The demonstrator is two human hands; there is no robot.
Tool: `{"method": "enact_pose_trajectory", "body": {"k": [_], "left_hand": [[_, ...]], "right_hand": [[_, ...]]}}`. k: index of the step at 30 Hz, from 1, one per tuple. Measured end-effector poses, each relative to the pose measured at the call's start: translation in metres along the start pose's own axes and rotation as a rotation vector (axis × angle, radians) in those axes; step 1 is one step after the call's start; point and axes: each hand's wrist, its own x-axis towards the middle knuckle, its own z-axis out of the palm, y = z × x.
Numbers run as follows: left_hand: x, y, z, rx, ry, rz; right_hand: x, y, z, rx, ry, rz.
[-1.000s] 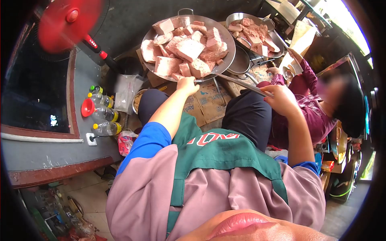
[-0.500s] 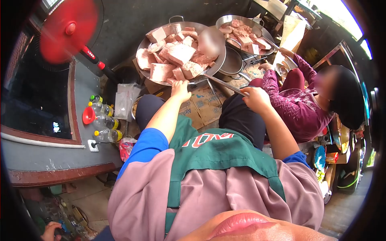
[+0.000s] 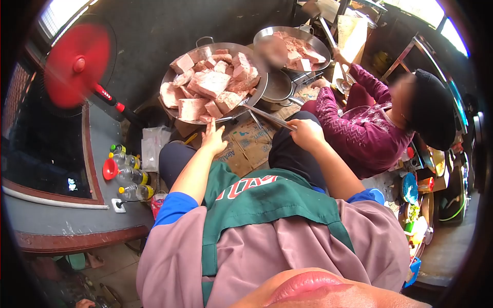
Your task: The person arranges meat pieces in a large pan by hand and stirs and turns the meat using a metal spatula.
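Observation:
A wide metal wok (image 3: 262, 82) in front of me is heaped with pinkish-brown blocks (image 3: 210, 83) and crumbled pieces. My left hand (image 3: 213, 138) is at its near rim, fingers spread and fingertips up against or just short of the edge; nothing is in it. My right hand (image 3: 307, 132) is wrapped around the long metal handle (image 3: 269, 117) of a utensil. That handle slopes up to the left to the wok's right side, and the utensil's head is hidden among the pieces.
At right, a person in a maroon top (image 3: 359, 128) raises a long-handled tool by a second wok (image 3: 321, 49) of similar blocks. A saucepan (image 3: 277, 87) sits between the woks. On the left are a red fan (image 3: 78, 64), several bottles (image 3: 136, 192) and a red funnel (image 3: 110, 169). Cardboard (image 3: 249, 146) covers the floor.
My left hand has loosened from the wok's rim and its fingers have spread. My right hand still grips the handle. The other person's tool has risen out of the second wok. My view has shifted slightly.

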Motion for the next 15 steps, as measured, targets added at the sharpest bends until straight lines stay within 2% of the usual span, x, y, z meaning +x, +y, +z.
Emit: {"method": "enact_pose_trajectory", "body": {"k": [3, 4, 7, 10, 15], "left_hand": [[-0.009, -0.014, 0.002, -0.22, -0.139, -0.002], [-0.011, -0.016, 0.006, -0.107, -0.158, -0.026], [-0.014, -0.032, 0.02, -0.033, -0.368, -0.128], [-0.023, -0.036, 0.011, 0.057, -0.564, -0.07], [-0.034, -0.05, 0.02, -0.012, -0.492, -0.049]], "right_hand": [[-0.001, -0.001, 0.0, 0.001, 0.002, -0.003], [0.0, -0.002, 0.0, -0.002, 0.002, -0.002], [0.0, -0.002, 0.003, -0.013, 0.001, -0.016], [0.003, 0.002, 0.01, -0.016, 0.008, -0.046], [0.001, 0.006, 0.018, -0.018, 0.023, -0.078]]}}
